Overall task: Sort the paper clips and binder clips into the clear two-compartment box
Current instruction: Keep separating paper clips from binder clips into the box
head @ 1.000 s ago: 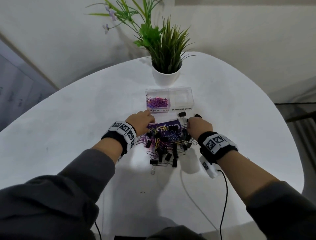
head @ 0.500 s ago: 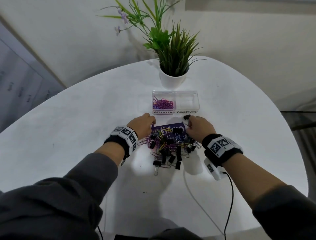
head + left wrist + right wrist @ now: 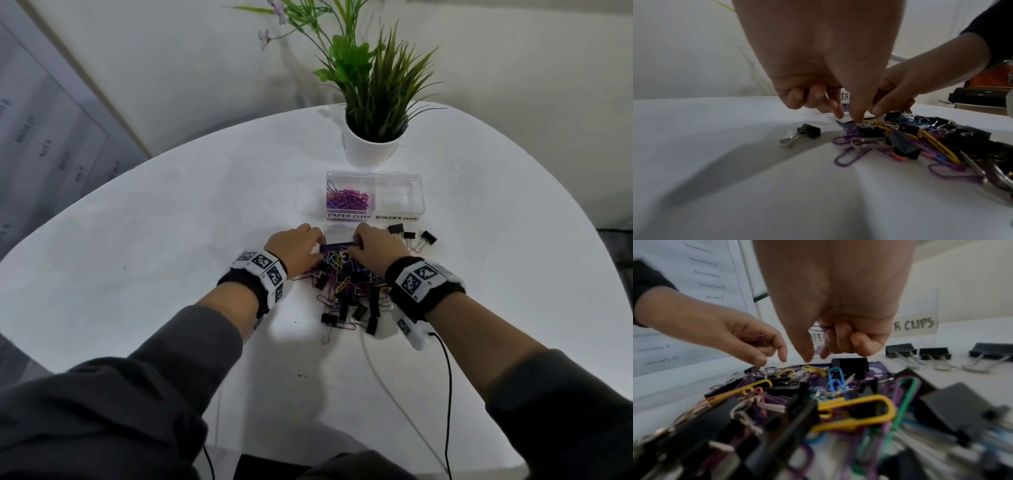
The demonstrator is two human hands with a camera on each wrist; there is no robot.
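Note:
A clear two-compartment box (image 3: 397,178) stands past the pile; purple paper clips (image 3: 347,199) fill its left half, and the right half, labelled for binder clips, is bare. A mixed pile of clips (image 3: 346,291) (image 3: 838,402) lies partly on a purple card (image 3: 337,247). My left hand (image 3: 317,240) (image 3: 847,116) keeps a purple paper clip (image 3: 833,90) in its curled fingers, thumb and forefinger down on the pile's far edge. My right hand (image 3: 356,245) (image 3: 815,357) hovers beside it with fingers curled; whether it pinches anything is hidden.
Three black binder clips (image 3: 409,235) (image 3: 935,353) lie in a row right of my right hand, in front of the box. A potted plant (image 3: 371,150) stands right behind the box. One binder clip (image 3: 808,133) lies alone left of the pile. A cable (image 3: 445,394) trails from my right wrist.
My right hand has moved left onto the pile's far edge, close to my left hand, uncovering the row of binder clips. My left hand has hardly moved.

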